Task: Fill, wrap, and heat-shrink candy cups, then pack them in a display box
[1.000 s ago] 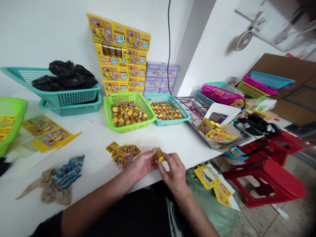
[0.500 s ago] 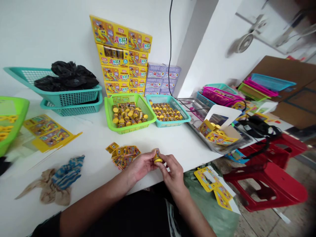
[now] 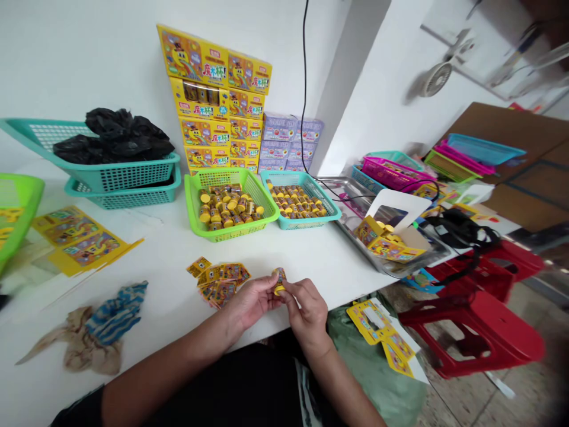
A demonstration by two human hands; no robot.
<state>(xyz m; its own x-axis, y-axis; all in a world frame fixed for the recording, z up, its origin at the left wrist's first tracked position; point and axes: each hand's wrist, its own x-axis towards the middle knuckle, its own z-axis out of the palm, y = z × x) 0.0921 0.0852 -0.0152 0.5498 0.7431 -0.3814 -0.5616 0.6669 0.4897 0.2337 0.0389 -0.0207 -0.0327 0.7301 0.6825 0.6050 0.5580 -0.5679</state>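
Note:
Both hands meet at the near edge of the white table [image 3: 178, 255]. My left hand [image 3: 251, 302] and my right hand [image 3: 306, 308] pinch one small yellow-capped cup [image 3: 279, 280] between their fingertips, held just above the table. Just left of the hands lies a loose pile of small yellow stickers [image 3: 219, 279]. Farther back, a green basket [image 3: 195, 216] and a teal basket [image 3: 334, 210] each hold several of the same small cups.
Yellow and purple boxes [image 3: 213, 101] are stacked against the wall. Teal baskets [image 3: 120, 175] with black bags stand at back left. A crumpled cloth [image 3: 95, 329] lies at front left, flat yellow cartons [image 3: 75, 240] beyond it. A metal tray [image 3: 391, 264] and red stools [image 3: 480, 332] are at right.
The cup has been turned in my fingers, from lying tilted with its cap toward the right hand to more upright. Both hands stay in the same spot.

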